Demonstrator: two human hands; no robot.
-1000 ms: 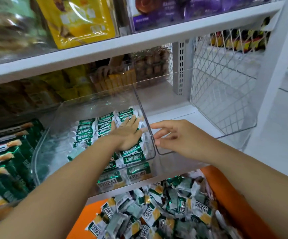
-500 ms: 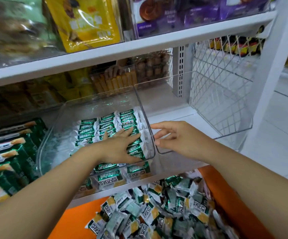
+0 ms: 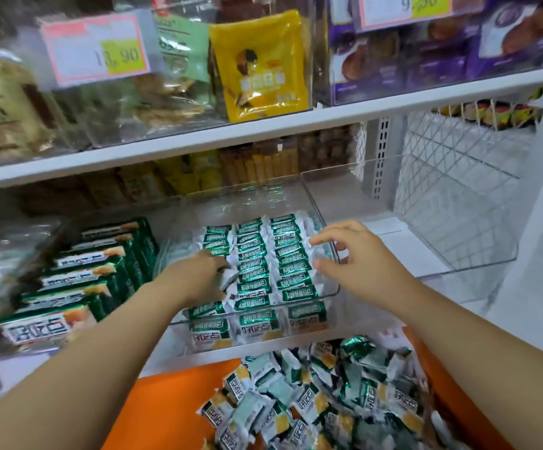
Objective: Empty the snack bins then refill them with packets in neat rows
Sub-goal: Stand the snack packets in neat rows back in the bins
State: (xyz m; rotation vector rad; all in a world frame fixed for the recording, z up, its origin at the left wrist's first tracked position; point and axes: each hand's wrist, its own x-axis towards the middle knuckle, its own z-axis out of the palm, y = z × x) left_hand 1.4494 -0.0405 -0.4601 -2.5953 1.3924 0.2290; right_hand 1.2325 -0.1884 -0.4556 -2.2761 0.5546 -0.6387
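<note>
The clear bin (image 3: pixel 250 199) sits at the centre of the middle shelf. It holds the green packets (image 3: pixel 257 254) in three rows that run from front to back, each packet standing on edge and leaning on the next, which keeps the labels showing and the rows tight. The left hand (image 3: pixel 195 277) reaches in from 7 o'clock and is pushed down into the left row. That row looks the least settled, with a pale packet end sticking up just beside the knuckles. The fingertips are buried among the wrappers, so I cannot tell whether they pinch a packet or only press the row straight. The right hand (image 3: pixel 364 258) comes in from 4 o'clock and hovers at the bin's right wall, fingers loosely spread, forefinger and thumb apart over the right row and holding nothing. It is probably there to steady that side or nudge a packet back into line. At 5 o'clock, below the shelf edge, an orange tub (image 3: pixel 172 401) holds a loose heap of the same packets (image 3: pixel 322 404), close at hand as the supply. At 3 o'clock a second clear bin (image 3: pixel 458 267) stands empty, seemingly awaiting its turn. At 9 o'clock green boxes (image 3: pixel 78 274) fill the neighbouring space. The refill looks partly done.
</note>
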